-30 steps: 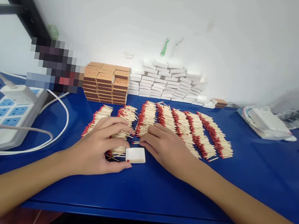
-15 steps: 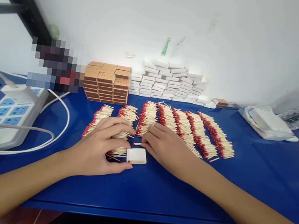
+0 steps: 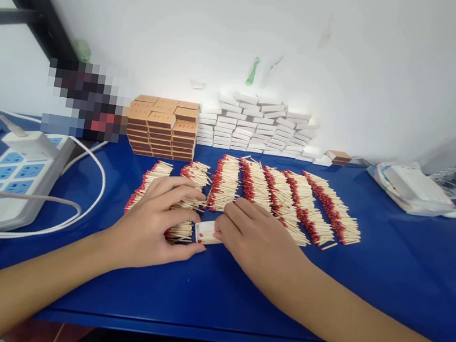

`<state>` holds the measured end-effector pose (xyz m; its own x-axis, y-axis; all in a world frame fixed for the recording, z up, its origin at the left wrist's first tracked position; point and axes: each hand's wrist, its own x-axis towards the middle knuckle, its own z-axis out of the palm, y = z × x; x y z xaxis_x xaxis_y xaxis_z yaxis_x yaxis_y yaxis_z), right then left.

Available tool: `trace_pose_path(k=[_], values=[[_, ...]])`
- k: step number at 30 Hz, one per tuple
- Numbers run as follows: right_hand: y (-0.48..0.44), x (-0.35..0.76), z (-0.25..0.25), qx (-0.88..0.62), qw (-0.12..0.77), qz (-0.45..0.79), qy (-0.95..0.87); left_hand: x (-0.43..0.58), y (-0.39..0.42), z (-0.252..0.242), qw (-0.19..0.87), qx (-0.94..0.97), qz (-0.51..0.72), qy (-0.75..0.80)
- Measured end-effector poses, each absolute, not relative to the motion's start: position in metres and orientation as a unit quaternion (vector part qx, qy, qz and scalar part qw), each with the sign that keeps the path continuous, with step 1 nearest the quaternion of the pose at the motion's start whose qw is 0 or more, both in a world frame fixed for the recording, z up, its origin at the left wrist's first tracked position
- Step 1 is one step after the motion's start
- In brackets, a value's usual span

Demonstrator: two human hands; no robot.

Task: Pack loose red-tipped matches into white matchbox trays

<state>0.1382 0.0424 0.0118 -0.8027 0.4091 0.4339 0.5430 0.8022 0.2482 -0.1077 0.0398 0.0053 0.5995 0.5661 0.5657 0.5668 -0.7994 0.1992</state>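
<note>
A small white matchbox tray point(image 3: 204, 228) lies on the blue table, with a few red-headed matches inside. My left hand point(image 3: 156, 220) grips the tray's left end between thumb and fingers. Over its right part is my right hand point(image 3: 251, 229), fingers closed in a pinch; matches show beside the fingertips, but what they hold is hidden. Rows of loose matches point(image 3: 225, 185) spread behind and beside both hands, one row partly under my left hand.
Orange matchboxes point(image 3: 161, 127) are stacked at the back left, beside piled white trays point(image 3: 252, 123). A white power strip point(image 3: 12, 179) with looping cables stands on the left. White packets point(image 3: 414, 187) lie at the back right. The front table edge point(image 3: 186, 333) runs below my hands.
My right hand has moved down from beyond the tray onto its right part. The single match at its fingertips is no longer seen there, and more matches show in the tray.
</note>
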Motion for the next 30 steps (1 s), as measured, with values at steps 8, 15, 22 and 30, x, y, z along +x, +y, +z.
trace_pose_path(k=[8, 15, 22, 30], values=[[0.055, 0.149, 0.012, -0.259, 0.188, -0.117, -0.940, -0.109, 0.039, 0.005, -0.005, -0.900, -0.307, -0.310], [0.068, 0.160, 0.014, -0.329, 0.120, -0.066, -0.934, -0.112, 0.041, 0.006, -0.022, -0.899, -0.309, -0.310], [0.068, 0.152, 0.013, -0.339, 0.103, -0.060, -0.933, -0.113, 0.041, 0.008, -0.026, -0.900, -0.311, -0.304], [0.069, 0.145, 0.016, -0.356, 0.082, -0.069, -0.928, -0.113, 0.040, 0.007, -0.029, -0.900, -0.311, -0.303]])
